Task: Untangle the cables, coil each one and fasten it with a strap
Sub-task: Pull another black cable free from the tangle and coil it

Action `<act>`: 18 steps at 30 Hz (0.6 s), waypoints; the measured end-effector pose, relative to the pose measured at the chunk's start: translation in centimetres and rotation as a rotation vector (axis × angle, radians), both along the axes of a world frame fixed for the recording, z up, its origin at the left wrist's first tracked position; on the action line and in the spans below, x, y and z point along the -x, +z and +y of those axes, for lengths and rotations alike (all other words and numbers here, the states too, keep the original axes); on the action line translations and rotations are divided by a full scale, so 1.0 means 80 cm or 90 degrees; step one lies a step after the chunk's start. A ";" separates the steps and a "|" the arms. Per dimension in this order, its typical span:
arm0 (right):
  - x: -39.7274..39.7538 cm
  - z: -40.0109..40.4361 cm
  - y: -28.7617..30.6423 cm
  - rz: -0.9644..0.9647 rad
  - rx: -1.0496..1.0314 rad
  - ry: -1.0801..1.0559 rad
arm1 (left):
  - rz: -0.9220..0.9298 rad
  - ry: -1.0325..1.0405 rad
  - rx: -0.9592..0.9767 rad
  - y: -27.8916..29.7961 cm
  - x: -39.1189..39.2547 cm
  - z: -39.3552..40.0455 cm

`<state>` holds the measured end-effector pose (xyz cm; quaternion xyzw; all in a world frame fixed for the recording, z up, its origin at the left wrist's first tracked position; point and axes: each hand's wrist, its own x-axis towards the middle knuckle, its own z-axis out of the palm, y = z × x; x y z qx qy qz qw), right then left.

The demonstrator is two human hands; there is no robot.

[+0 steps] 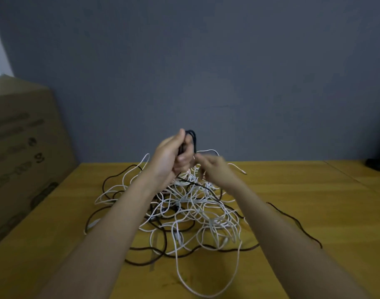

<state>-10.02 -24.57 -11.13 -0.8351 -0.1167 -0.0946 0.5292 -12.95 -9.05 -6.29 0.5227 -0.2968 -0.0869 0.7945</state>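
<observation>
A tangled heap of thin white and black cables (191, 212) lies on the yellow wooden table (292, 266). Above the heap's far side, the left hand (170, 157) grips a looped black cable (192, 138), fingers curled round it. The right hand (215, 169), just beside it, is blurred; its grip cannot be told. Left of the heap stands a brown cardboard box (22, 147), against a grey wall (206, 61).

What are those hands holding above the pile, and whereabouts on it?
The left hand grips a black cable at a looped bend lifted above the tangle of cables. The right hand is blurred; its grip cannot be told.
</observation>
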 end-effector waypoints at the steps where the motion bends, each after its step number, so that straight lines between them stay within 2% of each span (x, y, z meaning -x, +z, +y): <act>1: 0.007 0.005 -0.015 0.026 -0.005 0.046 | 0.007 0.033 0.021 0.004 -0.002 0.000; 4: 0.030 0.010 -0.045 0.051 -0.073 0.102 | -0.007 0.172 -0.023 0.012 -0.018 0.001; 6: 0.045 0.011 -0.051 0.028 -0.002 0.102 | -0.013 0.254 -0.063 0.010 -0.029 0.000; 7: 0.051 0.012 -0.049 0.003 0.111 0.091 | -0.004 0.268 -0.069 0.009 -0.031 -0.004; 10: 0.060 0.016 -0.040 -0.133 0.579 0.036 | -0.019 0.215 -0.090 0.003 -0.030 -0.023; 11: 0.063 0.018 -0.033 -0.198 0.628 0.021 | -0.063 0.218 -0.154 -0.001 -0.030 -0.029; 12: 0.066 0.019 -0.024 -0.256 0.616 0.015 | -0.118 0.237 -0.250 -0.005 -0.031 -0.031; 14: 0.072 0.014 -0.002 -0.305 0.502 0.005 | -0.224 0.278 -0.460 -0.008 -0.029 -0.024; 16: 0.067 -0.004 0.014 -0.302 0.407 -0.028 | -0.292 0.275 -0.612 -0.011 -0.027 -0.011; 18: 0.057 -0.030 0.017 -0.267 0.372 -0.064 | -0.356 0.286 -0.740 -0.012 -0.024 0.002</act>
